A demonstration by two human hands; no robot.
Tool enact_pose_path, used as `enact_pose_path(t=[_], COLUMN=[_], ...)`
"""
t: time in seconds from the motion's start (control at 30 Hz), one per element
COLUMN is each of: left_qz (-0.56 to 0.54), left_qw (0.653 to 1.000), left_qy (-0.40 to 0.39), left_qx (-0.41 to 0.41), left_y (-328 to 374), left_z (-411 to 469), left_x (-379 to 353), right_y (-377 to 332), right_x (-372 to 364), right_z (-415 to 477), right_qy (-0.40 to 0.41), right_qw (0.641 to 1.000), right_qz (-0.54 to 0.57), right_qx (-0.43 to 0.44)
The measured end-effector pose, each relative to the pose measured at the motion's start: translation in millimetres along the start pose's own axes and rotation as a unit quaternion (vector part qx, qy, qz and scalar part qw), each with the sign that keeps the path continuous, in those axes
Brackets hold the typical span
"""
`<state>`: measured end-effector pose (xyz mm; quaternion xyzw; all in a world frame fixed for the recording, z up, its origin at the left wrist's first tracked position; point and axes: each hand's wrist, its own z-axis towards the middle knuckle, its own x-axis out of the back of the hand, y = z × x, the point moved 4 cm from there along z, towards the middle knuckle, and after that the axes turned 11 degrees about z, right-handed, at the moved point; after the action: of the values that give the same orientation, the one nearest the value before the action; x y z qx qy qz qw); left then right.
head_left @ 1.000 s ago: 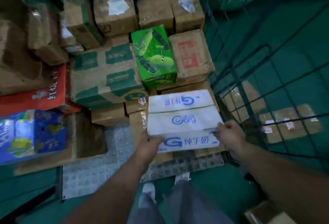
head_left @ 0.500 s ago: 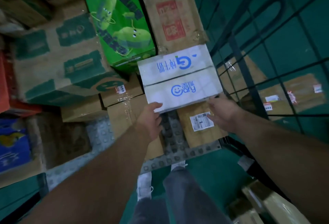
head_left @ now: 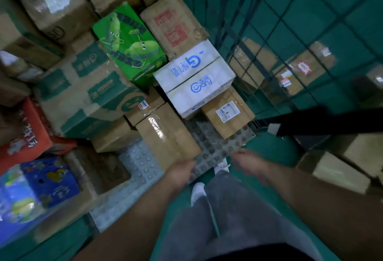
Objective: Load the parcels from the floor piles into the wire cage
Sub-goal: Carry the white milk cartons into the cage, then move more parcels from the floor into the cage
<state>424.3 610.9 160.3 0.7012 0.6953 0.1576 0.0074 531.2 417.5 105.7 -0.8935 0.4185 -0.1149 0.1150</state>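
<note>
1. I see my left hand (head_left: 180, 172) and right hand (head_left: 248, 164) blurred, fingers loose, holding nothing.
2. White blue-logo carton (head_left: 194, 78) rests on brown parcels (head_left: 219, 125), just beside the wire cage (head_left: 238, 12).

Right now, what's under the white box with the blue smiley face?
The white box partly covers a brown box with a shipping label, and the grey bumpy pallet shows below its near corner. Whatever lies under its middle is covered, so I cannot tell.
</note>
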Motion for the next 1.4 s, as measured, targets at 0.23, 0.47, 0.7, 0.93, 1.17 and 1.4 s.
enact_pose_path(t=[0.23,0.47,0.7,0.93,1.17,1.4], left_qz=[0.087,0.255,0.354,0.460,0.509,0.533], left_qw=[0.990,0.948,0.890,0.832,0.795,0.777], left_qy=[-0.042,-0.070,-0.103,-0.153,-0.162,-0.135], left_qx=[-0.100,-0.176,-0.269,-0.271,-0.288,-0.307], left_y=[-70.2,-50.8,-32.1,-72.4,-103.3,-151.3], left_z=[-70.9,-112.9,-169.7,-195.7,-234.8,-274.9], left_x=[-34.0,-72.2,-162.3,-261.5,-374.0,-517.4], right_y=[103.5,200.9,287.7,394.8,514.3,645.9], right_x=[-13.3,5.9,19.6,34.0,47.7,120.4], right_z=[-117.3,-199.8,-261.0,-315.6,-347.0,-371.2], right_qy=[0.057,0.149,0.202,0.282,0.301,0.304], right_qw=[0.964,0.890,0.825,0.742,0.701,0.689], right_qz=[0.258,0.431,0.525,0.607,0.645,0.656], right_qx=[-0.006,0.028,0.043,0.035,0.034,0.056])
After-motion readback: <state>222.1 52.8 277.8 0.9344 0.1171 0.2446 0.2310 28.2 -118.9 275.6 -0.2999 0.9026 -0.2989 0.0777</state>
